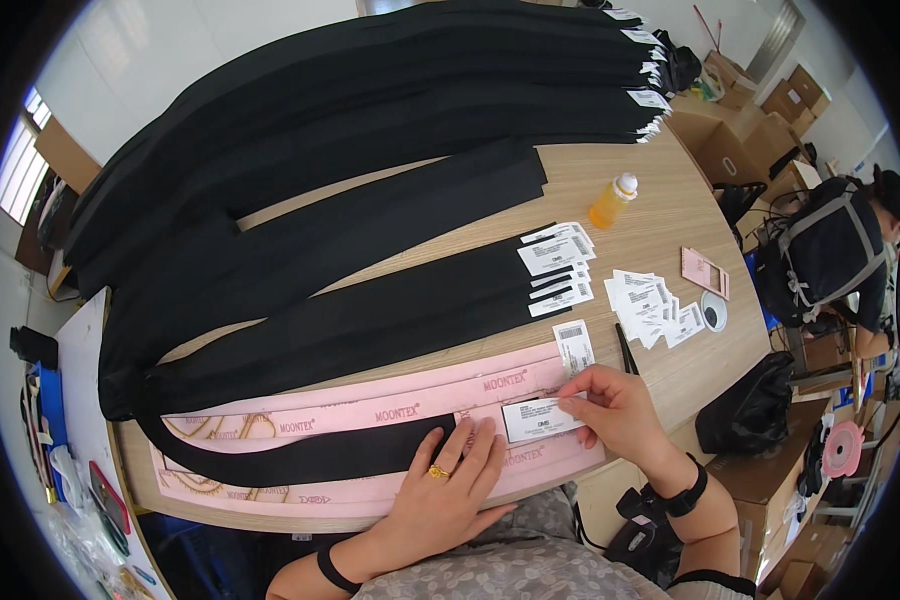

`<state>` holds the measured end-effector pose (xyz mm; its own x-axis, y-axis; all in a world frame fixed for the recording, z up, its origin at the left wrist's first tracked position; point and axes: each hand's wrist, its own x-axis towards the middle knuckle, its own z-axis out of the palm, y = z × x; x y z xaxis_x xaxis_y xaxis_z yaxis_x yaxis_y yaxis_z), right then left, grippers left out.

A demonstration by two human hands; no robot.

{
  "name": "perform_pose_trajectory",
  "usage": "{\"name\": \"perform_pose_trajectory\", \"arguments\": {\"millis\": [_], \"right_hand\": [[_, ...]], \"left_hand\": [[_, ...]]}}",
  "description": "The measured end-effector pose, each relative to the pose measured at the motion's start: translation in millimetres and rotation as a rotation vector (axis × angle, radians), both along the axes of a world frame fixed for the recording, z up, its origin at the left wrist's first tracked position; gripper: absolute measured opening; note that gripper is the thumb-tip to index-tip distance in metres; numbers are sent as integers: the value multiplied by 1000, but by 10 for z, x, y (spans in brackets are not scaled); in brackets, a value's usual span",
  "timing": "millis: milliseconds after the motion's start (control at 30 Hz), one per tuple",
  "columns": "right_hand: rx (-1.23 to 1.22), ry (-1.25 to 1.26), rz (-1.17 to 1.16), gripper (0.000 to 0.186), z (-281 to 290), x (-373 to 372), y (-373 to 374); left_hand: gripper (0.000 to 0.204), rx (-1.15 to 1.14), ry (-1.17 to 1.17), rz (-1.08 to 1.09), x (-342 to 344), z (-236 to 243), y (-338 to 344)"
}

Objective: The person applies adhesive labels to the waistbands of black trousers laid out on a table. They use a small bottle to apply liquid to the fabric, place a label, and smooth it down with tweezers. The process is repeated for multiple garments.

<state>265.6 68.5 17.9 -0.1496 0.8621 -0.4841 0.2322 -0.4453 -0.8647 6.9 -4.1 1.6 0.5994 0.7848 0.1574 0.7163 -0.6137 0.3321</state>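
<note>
My left hand [448, 487], with a gold ring on one finger, lies flat on the end of a long black fabric strip [300, 455] that rests on pink printed paper strips [370, 405]. My right hand [615, 408] pinches a white paper tag [535, 419] at the end of that black strip. Another white tag [574, 346] lies just above my right hand. Farther up, black strips with white tags [558, 262] attached at their ends lie side by side across the wooden table [660, 225].
A loose pile of white tags [650, 305] sits right of the strips, with a black pen [625, 349], a pink card [705, 271] and a round tape roll [714, 311]. An orange bottle [613, 200] stands mid-table. A person with a backpack [830, 250] sits at right among cardboard boxes [740, 130].
</note>
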Motion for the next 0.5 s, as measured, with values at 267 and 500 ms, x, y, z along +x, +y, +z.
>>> {"name": "perform_pose_trajectory", "arguments": {"millis": [267, 500], "right_hand": [[14, -50, 22, 6, 23, -30, 2], [18, -69, 32, 5, 6, -21, 8]], "left_hand": [[80, 1, 3, 2, 0, 1, 5], [80, -2, -4, 7, 10, -20, 2]]}}
